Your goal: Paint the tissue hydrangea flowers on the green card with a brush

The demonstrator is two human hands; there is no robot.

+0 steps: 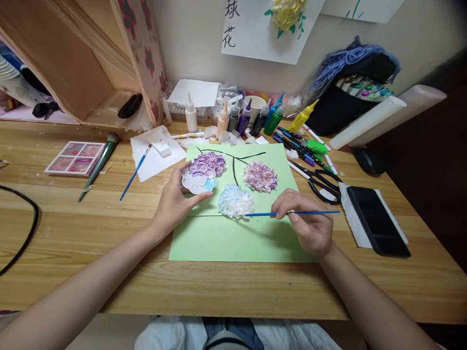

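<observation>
My left hand (178, 189) holds a small flower-shaped paint palette (199, 180) by its left rim, tilted over the green paper (233, 243). Purple and light blue paint show in its wells. In my right hand (304, 221) a thin blue paintbrush (260, 214) is pinched, its tip at the lower edge of a fluffy paper flower (235, 200). That flower is light blue on its upper left and white elsewhere. Two purple-tinted flowers, one on the right (260, 176) and one partly behind the palette (213, 163), also lie on the paper among black drawn branches.
Paint bottles (243, 116) and a paper cup (255, 106) stand behind the paper. Black scissors (321, 182), pens (295, 146) and a phone (379, 218) lie to the right. Leftward are another brush (134, 172) on a tissue (153, 163), a large brush (98, 167) and a four-pan palette (75, 158).
</observation>
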